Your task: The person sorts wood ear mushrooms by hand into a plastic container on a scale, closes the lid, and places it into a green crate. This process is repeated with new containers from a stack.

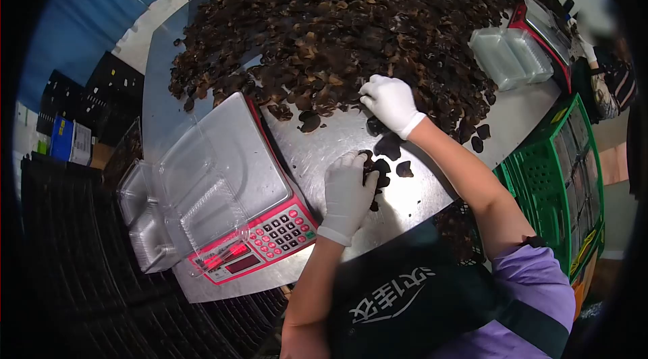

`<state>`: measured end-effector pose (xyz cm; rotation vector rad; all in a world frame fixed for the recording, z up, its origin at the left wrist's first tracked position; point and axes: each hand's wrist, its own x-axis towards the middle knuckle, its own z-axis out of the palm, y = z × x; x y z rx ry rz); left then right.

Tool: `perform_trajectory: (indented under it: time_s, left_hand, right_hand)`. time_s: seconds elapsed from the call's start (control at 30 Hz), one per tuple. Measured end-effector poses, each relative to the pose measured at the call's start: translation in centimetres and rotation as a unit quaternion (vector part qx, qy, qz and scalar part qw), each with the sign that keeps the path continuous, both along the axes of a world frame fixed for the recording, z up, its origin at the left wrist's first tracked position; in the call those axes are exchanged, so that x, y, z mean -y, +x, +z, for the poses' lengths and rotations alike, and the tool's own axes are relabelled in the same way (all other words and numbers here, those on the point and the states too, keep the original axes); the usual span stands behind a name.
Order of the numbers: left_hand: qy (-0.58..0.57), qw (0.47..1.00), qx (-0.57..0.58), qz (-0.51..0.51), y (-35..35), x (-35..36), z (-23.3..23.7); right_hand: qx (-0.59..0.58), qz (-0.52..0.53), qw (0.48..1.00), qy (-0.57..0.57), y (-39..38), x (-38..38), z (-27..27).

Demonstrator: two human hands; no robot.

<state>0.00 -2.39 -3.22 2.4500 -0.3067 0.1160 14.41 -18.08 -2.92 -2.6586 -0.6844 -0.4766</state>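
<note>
A great heap of dark brown wood ear mushrooms [324,42] covers the far part of the metal table. My right hand [391,104], in a white glove, is at the near edge of the heap with its fingers curled; what lies between them is hidden. My left hand [345,194], also gloved in white, is closer to me, its fingers closed around dark wood ear pieces [381,171] that show beside the thumb. Several loose pieces, among them a broad flat wood ear [387,146], lie on the table between my hands.
Left of my hands stands a red-framed scale [233,150] with an open clear plastic box [206,197] on it. More clear boxes [145,224] stand at its left. At right are stacked clear trays [509,59], a second scale [547,28], a green crate [550,170] and another person's arm [588,55].
</note>
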Motion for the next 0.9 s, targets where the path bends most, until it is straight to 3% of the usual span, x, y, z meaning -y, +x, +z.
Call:
perform_trajectory:
  time_s: [0.03,0.17,0.23,0.3,0.37,0.4,0.47,0.53,0.57,0.63,0.77,0.9]
  left_hand:
    - [0.003,1.000,-0.005,-0.003,-0.1,-0.1,-0.1]
    - [0.013,1.000,-0.001,-0.016,0.3,-0.1,0.2]
    - [0.012,1.000,-0.007,-0.002,0.4,0.3,0.6]
    - [0.011,1.000,-0.015,0.019,0.4,0.5,0.4]
    - [-0.123,0.987,-0.050,0.088,0.5,0.7,-0.8]
    - [-0.080,0.993,-0.018,0.088,0.5,0.7,-1.3]
    - [-0.054,0.995,-0.037,0.079,0.4,0.9,-0.1]
    - [-0.024,0.996,-0.056,0.072,0.2,0.9,0.4]
    - [-0.023,0.996,-0.054,0.065,0.1,0.9,0.2]
    - [-0.021,0.997,-0.052,0.061,-0.1,1.0,0.6]
    - [-0.008,0.997,-0.056,0.047,-0.3,1.1,-0.1]
    - [-0.012,0.997,-0.057,0.047,-0.3,0.9,0.3]
  right_hand:
    - [-0.001,-0.002,0.997,0.071,-0.4,0.3,0.4]
    - [-0.121,-0.011,0.984,0.133,-1.4,2.1,1.0]
    - [-0.154,0.045,0.978,0.133,-2.6,2.7,1.9]
    - [-0.287,0.171,0.935,0.118,-3.4,3.0,2.8]
    - [-0.393,0.148,0.896,0.146,-4.1,2.3,4.2]
    - [-0.283,0.159,0.930,0.175,-3.1,2.3,1.9]
    - [-0.182,0.055,0.981,0.038,-2.0,0.9,3.1]
    - [-0.108,0.030,0.991,-0.077,-0.5,0.0,1.1]
    - [-0.053,0.045,0.996,-0.058,-0.2,-0.3,-0.3]
    - [-0.082,0.027,0.985,-0.148,-0.2,-1.2,-0.2]
    - [0.001,0.042,0.995,-0.088,0.1,-1.3,-1.7]
    - [-0.022,0.058,0.998,-0.015,-2.7,0.9,3.0]
